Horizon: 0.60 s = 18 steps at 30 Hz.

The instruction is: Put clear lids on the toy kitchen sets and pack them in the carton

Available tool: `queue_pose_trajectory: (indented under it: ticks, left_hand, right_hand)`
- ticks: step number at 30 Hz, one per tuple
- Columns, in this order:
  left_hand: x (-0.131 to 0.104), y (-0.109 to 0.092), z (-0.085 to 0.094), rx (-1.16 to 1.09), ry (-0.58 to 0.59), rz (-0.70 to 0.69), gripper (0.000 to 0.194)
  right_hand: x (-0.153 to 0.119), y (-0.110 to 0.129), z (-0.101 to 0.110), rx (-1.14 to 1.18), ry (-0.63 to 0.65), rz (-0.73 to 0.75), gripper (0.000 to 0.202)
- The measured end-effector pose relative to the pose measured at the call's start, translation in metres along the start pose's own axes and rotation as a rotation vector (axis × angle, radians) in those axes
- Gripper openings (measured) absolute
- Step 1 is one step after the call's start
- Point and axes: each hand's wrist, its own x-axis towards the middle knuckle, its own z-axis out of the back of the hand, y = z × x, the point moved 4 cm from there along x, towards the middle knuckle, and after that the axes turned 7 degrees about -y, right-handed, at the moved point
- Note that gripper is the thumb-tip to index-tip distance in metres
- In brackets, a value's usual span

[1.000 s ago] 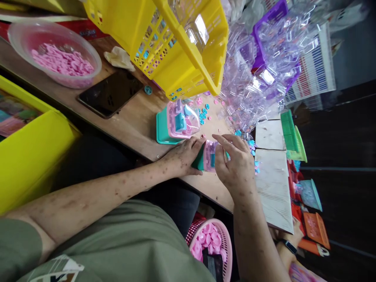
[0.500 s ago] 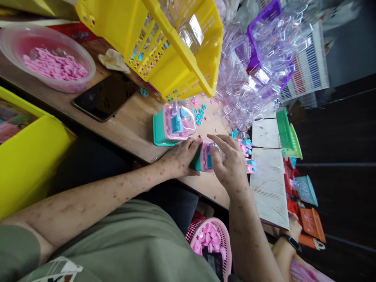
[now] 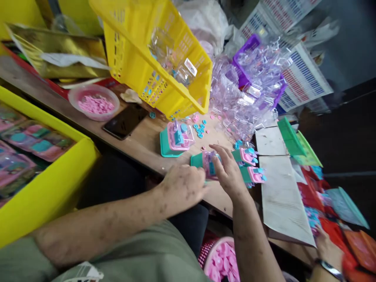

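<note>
A small teal and pink box (image 3: 209, 167) with a clear cover lies on the wooden table. My right hand (image 3: 230, 172) curves over its covered end, thumb and fingers on it. Just in front of the box, my left hand (image 3: 183, 186) is closed like a fist, blurred, and whatever may be inside it is hidden. Another such box (image 3: 173, 141) sits farther left, touched by neither hand. Two more teal and pink pieces (image 3: 249, 156) lie beyond my right hand, partly covered by it. Small teal rings (image 3: 200, 129) are scattered behind the boxes.
A yellow basket (image 3: 188, 94) holding clear parts stands behind, beside a heap of clear plastic covers (image 3: 232, 102). To the left are a phone (image 3: 125, 122) and a bowl of pink pieces (image 3: 113, 98). Another person's hand (image 3: 327, 246) is at the lower right.
My left hand has come off the box toward me and its fingers have curled in. My right hand remains at the box. The view has shifted, showing more of the left and right sides.
</note>
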Motion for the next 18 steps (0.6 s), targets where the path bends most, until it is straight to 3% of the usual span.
queue_pose_trajectory:
  ticks: [1,2,4,5,7,9,12,15,18]
  left_hand:
    - [-0.001,-0.01,0.02,0.023,-0.088,-0.025,0.038]
    - [0.001,-0.018,0.04,0.056,-0.187,-0.042,0.038]
    - [0.012,-0.018,0.069,0.165,-0.337,0.03,0.054]
    - [0.02,-0.011,0.078,0.218,-0.35,0.097,0.065]
    - [0.033,0.008,0.085,0.285,-0.287,0.215,0.077]
    - [0.04,0.024,0.086,0.31,-0.209,0.23,0.075]
    - [0.038,0.036,0.09,0.306,-0.059,0.051,0.062]
    - [0.027,0.04,0.103,0.341,0.012,-0.007,0.079]
    - [0.013,0.033,0.109,0.365,0.001,0.089,0.1]
  right_hand:
    - [-0.001,-0.001,-0.001,-0.029,-0.001,0.01,0.049]
    - [-0.003,-0.002,-0.003,-0.069,-0.008,0.012,0.05]
    - [-0.004,-0.004,-0.006,-0.168,-0.021,-0.015,0.052]
    - [-0.003,-0.004,-0.007,-0.211,-0.021,-0.037,0.053]
    - [0.001,-0.004,-0.006,-0.229,0.027,-0.056,0.052]
    - [0.007,-0.006,0.001,-0.19,0.093,-0.034,0.054]
    - [0.01,-0.015,0.019,-0.111,0.131,-0.035,0.085]
    - [0.0,-0.022,0.031,-0.03,0.099,-0.172,0.111]
    - [-0.004,0.0,0.021,-0.007,0.003,-0.122,0.091]
